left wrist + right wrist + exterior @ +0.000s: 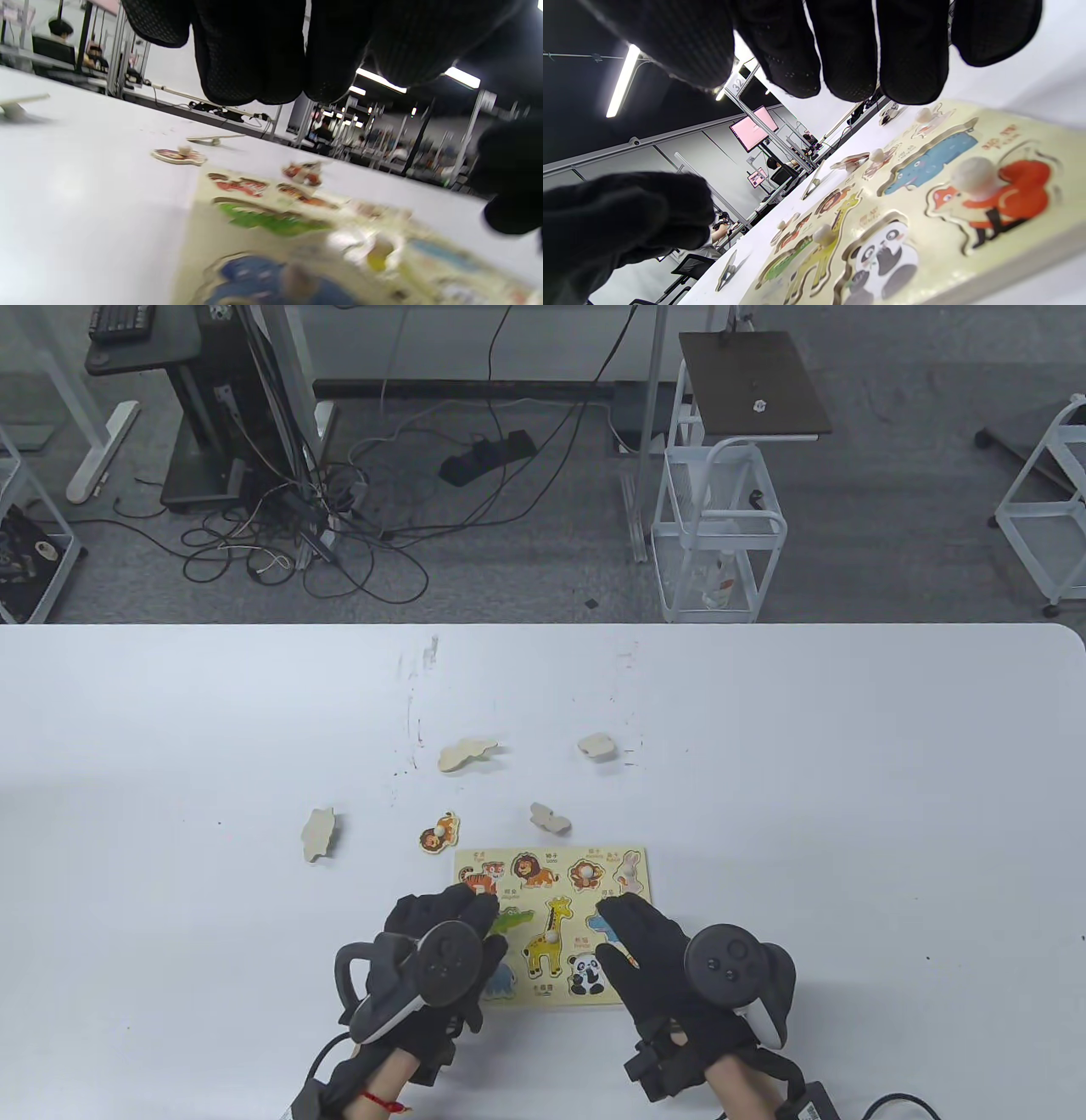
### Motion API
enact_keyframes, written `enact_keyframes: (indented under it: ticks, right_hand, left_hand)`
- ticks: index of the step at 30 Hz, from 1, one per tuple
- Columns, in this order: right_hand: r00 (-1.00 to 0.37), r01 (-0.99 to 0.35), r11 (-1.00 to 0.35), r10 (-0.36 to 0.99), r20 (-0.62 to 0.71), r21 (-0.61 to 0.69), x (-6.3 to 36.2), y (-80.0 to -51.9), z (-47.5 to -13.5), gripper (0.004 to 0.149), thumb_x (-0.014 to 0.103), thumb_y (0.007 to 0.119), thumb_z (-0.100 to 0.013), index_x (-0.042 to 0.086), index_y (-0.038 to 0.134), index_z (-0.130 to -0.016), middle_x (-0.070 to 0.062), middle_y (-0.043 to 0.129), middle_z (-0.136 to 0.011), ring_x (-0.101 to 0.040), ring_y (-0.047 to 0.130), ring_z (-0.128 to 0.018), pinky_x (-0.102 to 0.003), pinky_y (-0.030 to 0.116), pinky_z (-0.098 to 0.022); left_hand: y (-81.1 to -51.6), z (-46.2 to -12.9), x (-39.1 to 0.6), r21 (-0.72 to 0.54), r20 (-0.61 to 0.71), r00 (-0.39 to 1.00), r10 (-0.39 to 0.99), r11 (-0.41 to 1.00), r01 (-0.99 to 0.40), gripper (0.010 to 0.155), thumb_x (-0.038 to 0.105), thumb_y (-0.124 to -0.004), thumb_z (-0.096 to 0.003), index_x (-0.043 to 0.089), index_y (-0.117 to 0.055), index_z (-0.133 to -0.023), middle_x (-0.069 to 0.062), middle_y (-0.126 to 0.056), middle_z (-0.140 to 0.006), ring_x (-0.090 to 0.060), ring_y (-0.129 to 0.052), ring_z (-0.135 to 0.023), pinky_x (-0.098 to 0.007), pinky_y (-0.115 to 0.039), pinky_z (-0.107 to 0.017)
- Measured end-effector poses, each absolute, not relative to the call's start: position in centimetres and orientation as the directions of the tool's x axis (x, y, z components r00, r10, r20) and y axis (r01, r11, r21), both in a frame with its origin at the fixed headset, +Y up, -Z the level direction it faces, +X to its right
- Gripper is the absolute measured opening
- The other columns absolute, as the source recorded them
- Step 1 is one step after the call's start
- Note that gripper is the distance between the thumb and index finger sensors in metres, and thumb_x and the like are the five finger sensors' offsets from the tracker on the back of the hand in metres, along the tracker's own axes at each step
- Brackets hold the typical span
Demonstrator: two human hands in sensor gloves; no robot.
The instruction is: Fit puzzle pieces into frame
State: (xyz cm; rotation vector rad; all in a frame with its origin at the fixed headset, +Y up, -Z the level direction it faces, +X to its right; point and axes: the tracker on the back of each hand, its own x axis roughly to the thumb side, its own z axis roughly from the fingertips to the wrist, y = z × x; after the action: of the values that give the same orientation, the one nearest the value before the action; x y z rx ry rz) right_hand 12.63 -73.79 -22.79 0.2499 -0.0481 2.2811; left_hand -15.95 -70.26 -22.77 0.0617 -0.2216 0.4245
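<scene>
The animal puzzle frame (551,855) lies flat near the table's front edge, with giraffe (550,942), panda (585,971) and monkey (585,875) pieces set in it. My left hand (462,912) hovers over the frame's left side, its fingers (254,51) straight and holding nothing. Over the right side is my right hand (628,920), fingers (848,46) also straight and empty, covering the fox piece (1005,186). A lion piece (439,836) lies face up just beyond the frame's far left corner.
Several plain wooden pieces lie face down beyond the frame: one (465,753) at centre, one (596,745) to its right, one (547,818) near the frame, one (317,833) at left. The table's far edge (543,626) borders a floor with cables and carts.
</scene>
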Motion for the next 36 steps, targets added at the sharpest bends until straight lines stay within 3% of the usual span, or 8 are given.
enact_keyframes:
  ticks: [4,9,14,19,29,36]
  right_hand:
    - [-0.698,-0.709,-0.705,0.700,0.151,-0.014,13.0,-73.6,-22.6,0.063,0.046,0.079,-0.042,0.011,0.077,-0.094,-0.019,0.074,-0.095,-0.055,0.081,-0.082,-0.070,0.061,-0.057]
    - [-0.701,-0.710,-0.701,0.692,0.171,-0.070,13.5,-72.5,-22.5,0.061,0.045,0.081,-0.041,0.012,0.078,-0.093,-0.018,0.076,-0.095,-0.055,0.082,-0.082,-0.070,0.061,-0.058]
    - [-0.720,-0.688,-0.713,0.648,0.250,-0.135,13.2,-69.9,-22.4,0.060,0.044,0.084,-0.041,0.014,0.079,-0.093,-0.016,0.077,-0.095,-0.052,0.083,-0.083,-0.070,0.061,-0.058]
    - [-0.771,-0.624,-0.768,0.577,0.268,-0.141,12.3,-68.1,-23.5,0.061,0.043,0.085,-0.040,0.014,0.079,-0.093,-0.015,0.078,-0.095,-0.051,0.083,-0.084,-0.070,0.061,-0.059]
    - [-0.896,-0.370,-0.926,0.334,0.293,-0.075,8.0,-65.8,-29.4,0.064,0.046,0.087,-0.039,0.018,0.076,-0.095,-0.012,0.074,-0.098,-0.050,0.082,-0.087,-0.069,0.061,-0.061]
    - [-0.935,-0.236,-0.972,0.230,0.270,0.012,4.4,-67.6,-34.9,0.065,0.046,0.088,-0.038,0.020,0.074,-0.096,-0.010,0.074,-0.098,-0.047,0.083,-0.087,-0.068,0.061,-0.062]
  left_hand:
    - [-71.1,-23.1,-17.4,0.032,0.226,0.746,0.626,0.761,-0.648,0.056,0.055,-0.078,-0.0455,0.030,-0.081,-0.096,-0.008,-0.081,-0.105,-0.033,-0.087,-0.095,-0.055,-0.059,-0.077]
    - [-72.0,-23.9,-18.2,0.023,0.193,0.755,0.627,0.767,-0.642,0.057,0.060,-0.074,-0.0454,0.036,-0.081,-0.097,-0.007,-0.081,-0.106,-0.032,-0.088,-0.096,-0.052,-0.061,-0.077]
    - [-72.7,-24.6,-18.6,-0.045,0.169,0.688,0.705,0.703,-0.710,0.059,0.062,-0.072,-0.0456,0.035,-0.081,-0.098,-0.008,-0.079,-0.108,-0.033,-0.086,-0.098,-0.052,-0.060,-0.077]
    - [-72.7,-24.6,-18.8,-0.038,0.168,0.698,0.696,0.712,-0.701,0.060,0.062,-0.072,-0.0457,0.035,-0.080,-0.098,-0.008,-0.078,-0.109,-0.035,-0.084,-0.100,-0.053,-0.058,-0.077]
    - [-73.0,-24.6,-19.3,-0.043,0.124,0.715,0.688,0.724,-0.689,0.060,0.060,-0.071,-0.0466,0.034,-0.077,-0.100,-0.010,-0.075,-0.110,-0.038,-0.081,-0.100,-0.056,-0.056,-0.076]
    - [-73.1,-24.7,-19.5,-0.031,0.116,0.737,0.665,0.745,-0.667,0.060,0.060,-0.072,-0.0466,0.034,-0.077,-0.100,-0.011,-0.075,-0.110,-0.038,-0.080,-0.101,-0.057,-0.055,-0.076]
